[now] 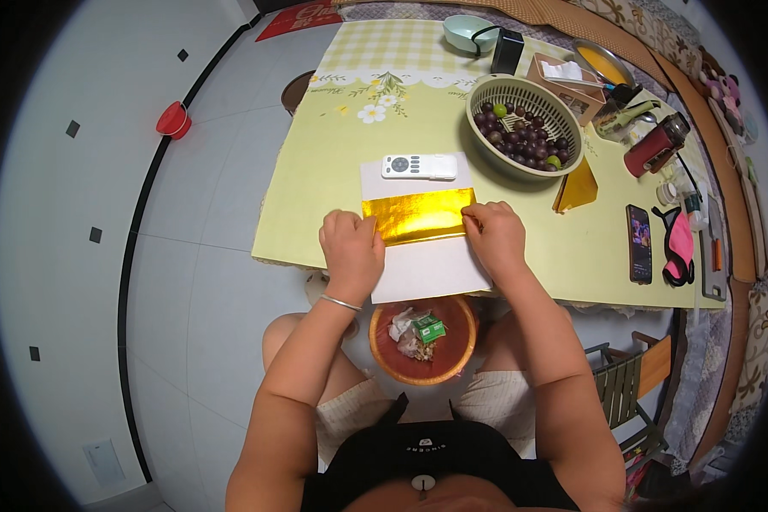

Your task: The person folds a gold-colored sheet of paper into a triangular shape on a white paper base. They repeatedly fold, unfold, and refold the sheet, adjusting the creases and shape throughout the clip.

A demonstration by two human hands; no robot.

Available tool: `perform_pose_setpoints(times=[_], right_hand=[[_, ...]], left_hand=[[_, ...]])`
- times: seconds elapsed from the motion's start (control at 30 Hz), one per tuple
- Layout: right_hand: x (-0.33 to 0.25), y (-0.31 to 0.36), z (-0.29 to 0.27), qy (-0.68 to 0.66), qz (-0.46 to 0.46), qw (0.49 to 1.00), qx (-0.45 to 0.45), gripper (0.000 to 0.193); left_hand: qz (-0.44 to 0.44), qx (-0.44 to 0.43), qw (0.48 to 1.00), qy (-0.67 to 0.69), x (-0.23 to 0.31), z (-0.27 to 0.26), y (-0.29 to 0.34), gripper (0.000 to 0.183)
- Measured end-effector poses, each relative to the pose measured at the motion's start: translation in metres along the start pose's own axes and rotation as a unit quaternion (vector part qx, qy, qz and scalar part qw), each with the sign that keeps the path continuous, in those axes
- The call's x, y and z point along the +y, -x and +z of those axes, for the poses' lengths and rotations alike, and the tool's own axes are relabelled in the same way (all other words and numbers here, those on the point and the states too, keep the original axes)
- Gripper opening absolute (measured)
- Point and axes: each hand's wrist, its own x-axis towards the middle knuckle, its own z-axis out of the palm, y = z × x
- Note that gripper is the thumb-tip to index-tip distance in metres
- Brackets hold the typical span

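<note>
1. Left hand (351, 246) curls palm-down, thumb (380, 242) facing inward.
2. Right hand (498, 235) faces it, fingers (474, 218) bunched in a pinch.
3. Both forearms (317, 341) stretch forward, bare, from elbows (270, 394) held out wide.

The foil (422, 215) is shiny gold, the paper (431, 275) white, the tablecloth (311, 209) yellow-green, part checked, part floral.

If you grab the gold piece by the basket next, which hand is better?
Probably the right hand: it's at the right end of the gold sheet, nearer the gold piece. The left hand is at the opposite end.
</note>
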Motion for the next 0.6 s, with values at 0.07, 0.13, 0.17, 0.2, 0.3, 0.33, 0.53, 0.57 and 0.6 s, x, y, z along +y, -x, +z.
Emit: perform_pose_setpoints(times=[0.07, 0.13, 0.17, 0.2, 0.3, 0.33, 0.53, 0.57, 0.6], right_hand=[[-0.001, 0.001, -0.001, 0.02, 0.002, 1.0, -0.01, 0.005], [-0.007, 0.0, -0.002, 0.03, -0.003, 0.999, -0.022, 0.004], [-0.01, -0.001, -0.004, 0.035, -0.005, 0.999, -0.029, 0.004], [-0.011, -0.002, -0.006, 0.04, -0.007, 0.999, -0.036, 0.004], [-0.011, -0.001, -0.002, 0.131, -0.116, 0.984, 0.019, 0.017], [-0.013, 0.001, -0.001, 0.119, -0.133, 0.984, 0.001, 0.022], [-0.045, 0.037, 0.002, 0.01, -0.178, 0.956, -0.235, 0.076], [-0.044, 0.036, -0.002, 0.022, -0.162, 0.953, -0.255, 0.08], [-0.04, 0.035, -0.009, 0.035, -0.146, 0.95, -0.275, 0.083]], left_hand=[[0.061, 0.032, 0.996, -0.053, 0.005, -0.005, -0.011, 0.033], [0.126, -0.093, 0.982, 0.103, -0.018, 0.017, -0.002, 0.037], [0.156, -0.154, 0.958, 0.183, -0.023, 0.02, -0.004, 0.039], [0.138, -0.194, 0.949, 0.205, -0.028, 0.02, -0.003, 0.041], [0.126, -0.278, 0.927, 0.219, -0.027, 0.01, -0.008, 0.052], [0.149, -0.284, 0.928, 0.189, -0.02, 0.003, -0.008, 0.058], [0.182, -0.276, 0.938, 0.106, -0.016, -0.006, 0.003, 0.08], [0.177, -0.274, 0.941, 0.09, -0.015, -0.01, 0.006, 0.082], [0.158, -0.282, 0.942, 0.088, -0.017, -0.013, 0.011, 0.082]])
